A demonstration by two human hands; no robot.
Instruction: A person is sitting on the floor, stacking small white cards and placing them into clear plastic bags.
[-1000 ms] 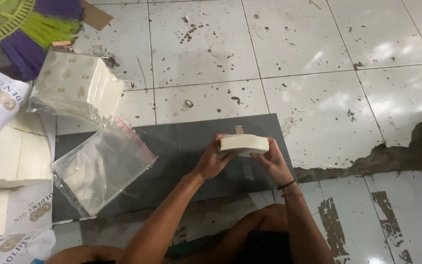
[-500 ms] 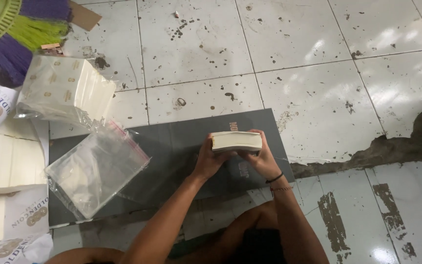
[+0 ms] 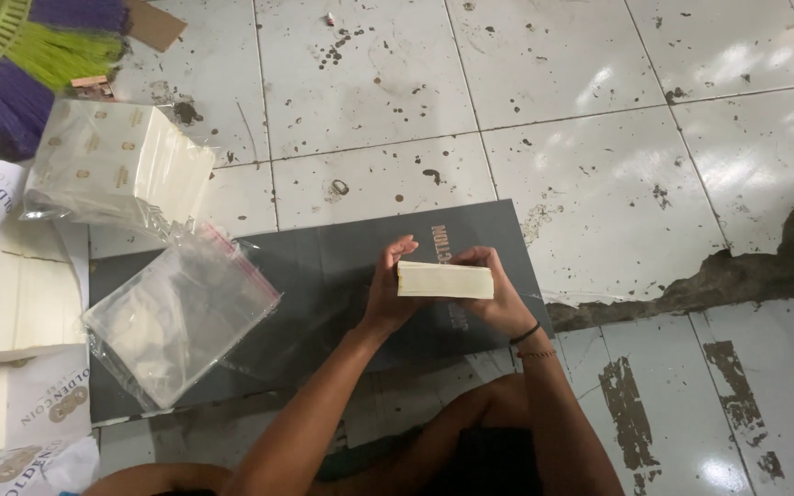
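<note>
A cream-coloured stack of paper sheets (image 3: 445, 280) is held level above the dark grey board (image 3: 323, 276) that lies flat on the tiled floor (image 3: 599, 138). The stack is pressed between both hands: the left hand (image 3: 390, 287) is set against its end at 9 o'clock, fingers bent upward beside the edge, and the right hand (image 3: 500, 298) is cupped around its end at 3 o'clock, with fingers curled over the far side. Neither hand is spread flat; both are closed against the stack. A dark band (image 3: 526, 334) is worn on the right wrist.

At 9 o'clock from the hands, an empty clear plastic bag (image 3: 176, 317) with a red-lined zip edge is laid partly on the grey board. At 10 o'clock from the hands, a filled clear bag of cream sheets (image 3: 117, 170) is resting on the floor, just beside the board's far corner. Further out at 9 o'clock, at the picture's edge, more piles of cream sheets (image 3: 11, 294) and white printed wrappers (image 3: 39, 404) are seen. A broom with green and purple bristles (image 3: 39, 55) is lying at 10 o'clock, well apart from the hands. The floor tiles are spotted with dark marks, and a dark cracked patch (image 3: 746, 266) is seen at 3 o'clock.
</note>
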